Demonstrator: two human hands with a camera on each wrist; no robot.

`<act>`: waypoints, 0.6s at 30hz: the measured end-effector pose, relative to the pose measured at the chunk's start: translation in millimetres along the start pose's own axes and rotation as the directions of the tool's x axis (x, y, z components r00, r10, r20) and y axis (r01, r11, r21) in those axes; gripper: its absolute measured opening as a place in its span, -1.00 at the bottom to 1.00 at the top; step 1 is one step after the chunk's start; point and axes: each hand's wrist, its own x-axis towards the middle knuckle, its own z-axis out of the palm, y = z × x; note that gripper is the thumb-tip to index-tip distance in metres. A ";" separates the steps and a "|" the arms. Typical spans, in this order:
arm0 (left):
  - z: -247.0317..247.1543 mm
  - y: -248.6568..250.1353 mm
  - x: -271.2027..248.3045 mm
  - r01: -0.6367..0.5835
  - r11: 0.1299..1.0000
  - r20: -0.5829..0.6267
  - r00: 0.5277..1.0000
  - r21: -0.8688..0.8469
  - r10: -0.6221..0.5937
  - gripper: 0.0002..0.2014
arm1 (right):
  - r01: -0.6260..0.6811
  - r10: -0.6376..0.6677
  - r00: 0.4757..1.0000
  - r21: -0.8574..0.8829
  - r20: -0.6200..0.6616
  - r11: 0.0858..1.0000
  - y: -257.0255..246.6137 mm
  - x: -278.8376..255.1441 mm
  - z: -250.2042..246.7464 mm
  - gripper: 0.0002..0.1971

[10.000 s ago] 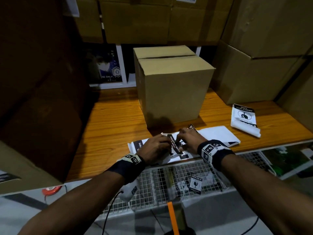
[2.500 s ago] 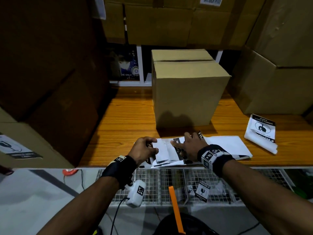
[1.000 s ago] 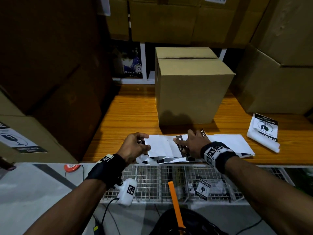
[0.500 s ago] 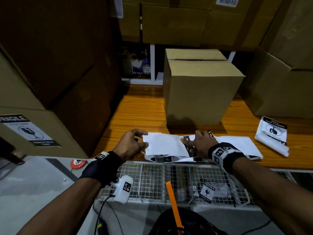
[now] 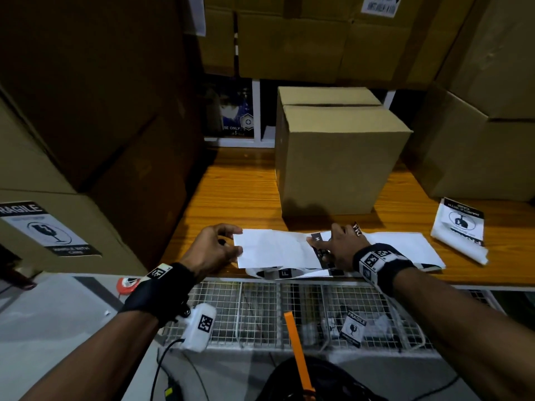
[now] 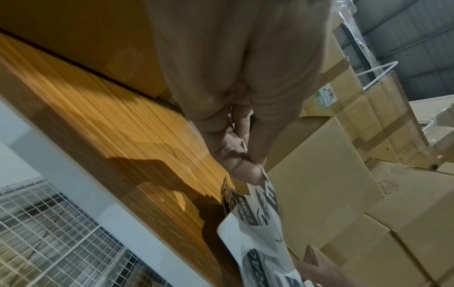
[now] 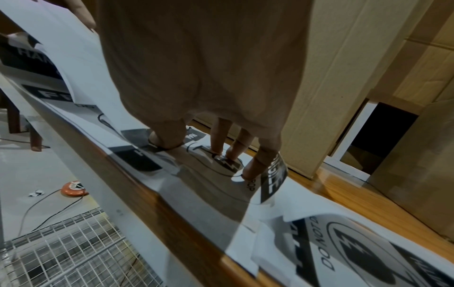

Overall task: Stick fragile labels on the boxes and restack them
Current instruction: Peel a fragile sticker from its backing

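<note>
On the wooden counter (image 5: 231, 195), one left hand (image 5: 212, 250) pinches a white label sheet (image 5: 275, 248) lying lengthwise left-to-right, while one right hand (image 5: 344, 247) presses spread fingers (image 7: 218, 139) onto it before one cardboard box (image 5: 333, 157).

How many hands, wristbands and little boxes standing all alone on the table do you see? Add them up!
Hands: 2 (left hand, right hand)
Wristbands: 2
Box standing alone: 1
Total: 5

two hands (image 5: 212, 250) (image 5: 344, 247), one box (image 5: 335, 157) beyond the fingers, one folded label pack (image 5: 460, 230) right of them.
</note>
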 end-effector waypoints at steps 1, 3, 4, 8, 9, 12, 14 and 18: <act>-1.4 -0.9 -0.2 0.004 1.000 0.002 1.000 -0.007 -0.004 -0.63 | -0.001 0.002 1.000 -0.001 0.005 1.000 -0.2 0.4 0.1 -0.19; -4.1 -2.9 -0.5 0.012 1.000 -0.004 1.000 -0.021 -0.012 -0.63 | -0.001 0.001 1.000 0.001 0.006 1.000 0.0 1.0 0.4 -0.20; -5.5 -3.3 -1.2 0.015 1.000 -0.009 1.000 -0.027 -0.015 -0.63 | -0.001 0.001 1.000 0.003 0.007 1.000 0.2 1.5 0.8 -0.20; -10.9 -1.0 -6.6 0.023 0.999 -0.012 1.000 -0.031 -0.024 -0.64 | 0.000 -0.001 1.000 -0.003 -0.008 1.000 0.9 3.2 1.4 -0.21; -11.6 -0.4 -7.3 0.021 0.999 -0.013 1.000 -0.034 -0.022 -0.64 | 0.001 -0.001 1.000 -0.006 -0.014 1.000 0.9 3.6 2.3 -0.22; -13.7 1.0 -9.0 0.024 0.998 -0.017 1.000 -0.054 -0.025 -0.64 | -0.006 0.006 1.000 -0.012 -0.021 1.000 0.5 3.7 2.9 -0.27; -18.3 -0.2 -10.9 0.028 0.998 -0.015 0.999 -0.055 -0.029 -0.63 | -0.002 0.002 1.000 -0.012 -0.014 1.000 0.7 4.3 2.7 -0.26; -27.6 -7.9 -14.0 0.035 0.996 -0.028 0.999 -0.079 -0.038 -0.63 | -0.004 0.003 1.000 -0.014 -0.026 1.000 1.4 2.6 2.7 -0.27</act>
